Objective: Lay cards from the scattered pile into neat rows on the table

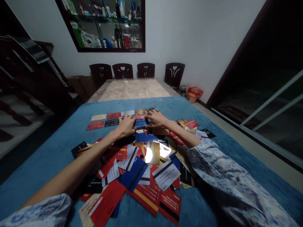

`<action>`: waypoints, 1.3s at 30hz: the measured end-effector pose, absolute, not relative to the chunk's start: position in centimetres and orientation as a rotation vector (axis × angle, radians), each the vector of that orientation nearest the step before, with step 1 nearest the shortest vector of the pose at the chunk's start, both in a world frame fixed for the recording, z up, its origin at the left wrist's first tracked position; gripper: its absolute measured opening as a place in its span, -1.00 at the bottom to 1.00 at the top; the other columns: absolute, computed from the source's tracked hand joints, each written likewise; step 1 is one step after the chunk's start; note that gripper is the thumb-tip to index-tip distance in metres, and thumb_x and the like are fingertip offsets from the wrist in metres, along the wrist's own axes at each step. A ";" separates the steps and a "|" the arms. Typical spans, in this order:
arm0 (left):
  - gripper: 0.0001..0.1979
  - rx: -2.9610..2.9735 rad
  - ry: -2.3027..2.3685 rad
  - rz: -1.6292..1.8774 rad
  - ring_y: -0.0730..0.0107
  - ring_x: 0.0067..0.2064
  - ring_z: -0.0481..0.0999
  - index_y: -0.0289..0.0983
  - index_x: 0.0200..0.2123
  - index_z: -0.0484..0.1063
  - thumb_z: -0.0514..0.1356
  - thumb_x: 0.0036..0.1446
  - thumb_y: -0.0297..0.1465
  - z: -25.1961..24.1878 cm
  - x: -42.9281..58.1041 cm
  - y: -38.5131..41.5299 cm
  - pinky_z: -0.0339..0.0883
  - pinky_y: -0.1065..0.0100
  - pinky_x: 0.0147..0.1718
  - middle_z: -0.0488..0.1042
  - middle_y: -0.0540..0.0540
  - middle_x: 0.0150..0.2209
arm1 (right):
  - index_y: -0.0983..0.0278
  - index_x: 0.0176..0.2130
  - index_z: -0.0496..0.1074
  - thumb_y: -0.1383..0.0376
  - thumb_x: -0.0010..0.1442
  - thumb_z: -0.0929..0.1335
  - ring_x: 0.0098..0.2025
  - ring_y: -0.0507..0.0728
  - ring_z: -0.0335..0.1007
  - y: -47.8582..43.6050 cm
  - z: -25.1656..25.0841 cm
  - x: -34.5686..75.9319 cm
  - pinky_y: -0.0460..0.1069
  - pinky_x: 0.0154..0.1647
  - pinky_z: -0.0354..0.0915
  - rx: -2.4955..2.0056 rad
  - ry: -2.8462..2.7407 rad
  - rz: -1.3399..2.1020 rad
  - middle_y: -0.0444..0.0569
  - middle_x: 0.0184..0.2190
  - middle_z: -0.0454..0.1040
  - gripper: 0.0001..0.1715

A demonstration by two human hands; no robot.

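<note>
A blue bank card with a red upper part [141,122] lies near the cloth between my two hands. My left hand [126,125] is at its left edge, fingers bent and thumb pinching in. From the right side, my right hand [157,120] grips the opposite edge with thumb and fingers. Around it are rows of laid-out cards: a black card [112,122] and a red card [95,125] to the left, a gold card [141,112] and a white card [128,113] behind. Nearer to me spreads a loose heap of cards, with a blue card [134,174] on top.
A blue cloth [71,138] covers the near part of the table, with bare marble-patterned tabletop [132,89] beyond. More cards [191,124] lie to the right. Several dark chairs [122,71] stand at the far end; a red box [195,91] is on the floor.
</note>
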State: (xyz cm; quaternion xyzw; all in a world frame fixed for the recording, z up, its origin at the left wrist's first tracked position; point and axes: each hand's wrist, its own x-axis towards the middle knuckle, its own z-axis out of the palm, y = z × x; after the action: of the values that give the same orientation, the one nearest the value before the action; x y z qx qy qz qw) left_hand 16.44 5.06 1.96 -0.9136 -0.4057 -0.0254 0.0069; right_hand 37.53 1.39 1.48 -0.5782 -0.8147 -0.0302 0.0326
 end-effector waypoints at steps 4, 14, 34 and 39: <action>-0.55 -2.841 -1.291 -0.084 -0.14 0.21 0.22 -0.20 0.11 0.39 0.16 0.11 -0.40 1.7 15.4 6.2 0.15 -0.21 0.11 0.35 -0.28 0.15 | 0.26 0.13 0.43 0.04 0.21 0.42 0.18 0.37 0.14 2.5 1.7 36.5 0.17 0.00 0.26 -1.762 -2.557 -0.065 0.22 0.17 0.33 -0.41; -0.56 -2.786 -1.355 -0.040 -0.14 0.23 0.20 -0.20 0.10 0.38 0.16 0.13 -0.39 1.4 13.6 8.5 0.17 -0.23 0.09 0.34 -0.29 0.17 | 0.24 0.10 0.45 0.07 0.22 0.43 0.16 0.37 0.19 4.8 2.4 34.0 0.18 0.02 0.26 -1.785 -2.593 -0.056 0.20 0.16 0.36 -0.48; -0.56 -2.767 -1.408 0.063 -0.17 0.24 0.18 -0.15 0.09 0.42 0.18 0.11 -0.34 0.7 11.8 12.6 0.16 -0.13 0.05 0.38 -0.27 0.16 | 0.22 0.09 0.48 0.11 0.21 0.41 0.20 0.41 0.15 8.4 2.2 31.7 0.20 0.01 0.28 -1.829 -2.630 -0.007 0.20 0.16 0.37 -0.51; -0.54 -2.779 -1.413 0.087 -0.19 0.23 0.19 -0.17 0.11 0.43 0.16 0.10 -0.37 0.5 11.9 12.8 0.16 -0.16 0.05 0.39 -0.30 0.15 | 0.20 0.10 0.49 0.08 0.20 0.41 0.18 0.42 0.16 8.6 1.9 31.8 0.21 0.01 0.27 -1.826 -2.648 0.014 0.18 0.14 0.40 -0.49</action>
State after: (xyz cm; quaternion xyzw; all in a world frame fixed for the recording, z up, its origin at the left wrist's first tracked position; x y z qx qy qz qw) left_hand 11.90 12.75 0.50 -0.8910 -0.4531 0.0279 0.0112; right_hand 31.85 8.65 1.92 -0.5673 -0.8227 0.0045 -0.0377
